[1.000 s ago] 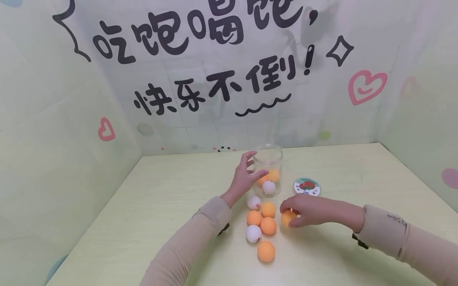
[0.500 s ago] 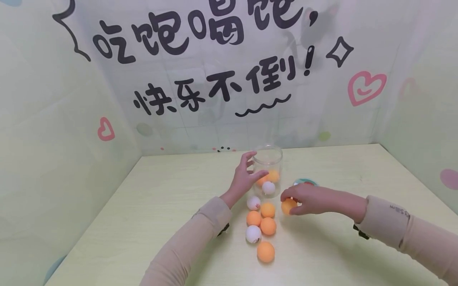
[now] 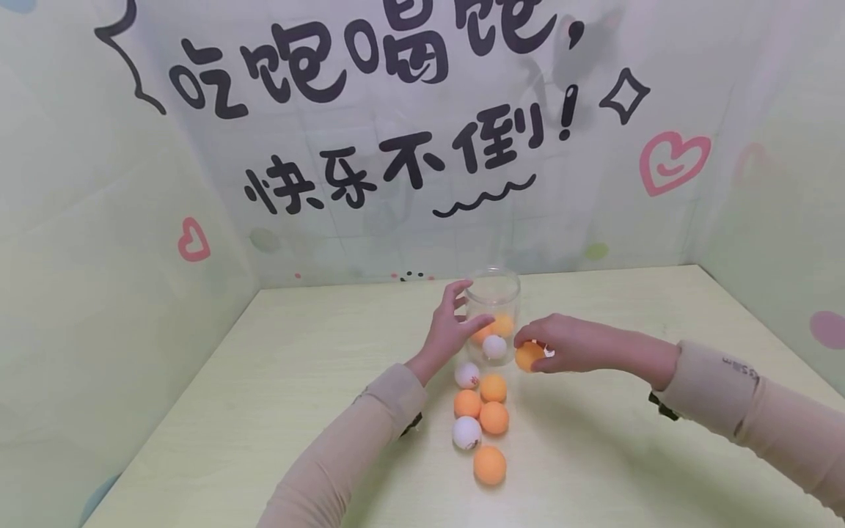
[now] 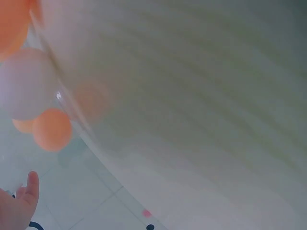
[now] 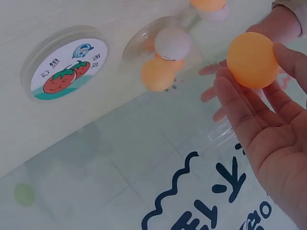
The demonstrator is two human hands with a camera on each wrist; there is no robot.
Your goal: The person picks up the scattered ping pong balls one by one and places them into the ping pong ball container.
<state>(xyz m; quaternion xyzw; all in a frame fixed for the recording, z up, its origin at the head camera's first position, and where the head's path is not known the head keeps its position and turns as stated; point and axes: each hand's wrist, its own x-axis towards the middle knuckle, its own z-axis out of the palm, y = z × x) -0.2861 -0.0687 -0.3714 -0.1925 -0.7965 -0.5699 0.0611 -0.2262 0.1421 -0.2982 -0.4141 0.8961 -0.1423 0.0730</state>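
In the head view a clear jar [image 3: 494,290] stands upright at the back of the table, with a white ball and orange balls at its bottom. My left hand [image 3: 451,326] holds the jar's left side, thumb across the front. Just right of the jar, my right hand [image 3: 561,345] pinches an orange ping-pong ball [image 3: 529,357], raised off the table. The right wrist view shows this ball [image 5: 253,60] between thumb and fingers. In front of the jar lie a white ball [image 3: 467,375], another white ball [image 3: 466,433] and several orange balls [image 3: 490,466].
A round lid [image 5: 69,69] with a strawberry-like print lies on the table right of the jar, mostly hidden behind my right hand in the head view. A printed backdrop [image 3: 409,242] rises behind the table's back edge [image 3: 614,270].
My right hand has lifted the orange ball and carried it away from me, toward the jar, now covering the lid in the head view. The left hand has stayed on the jar.
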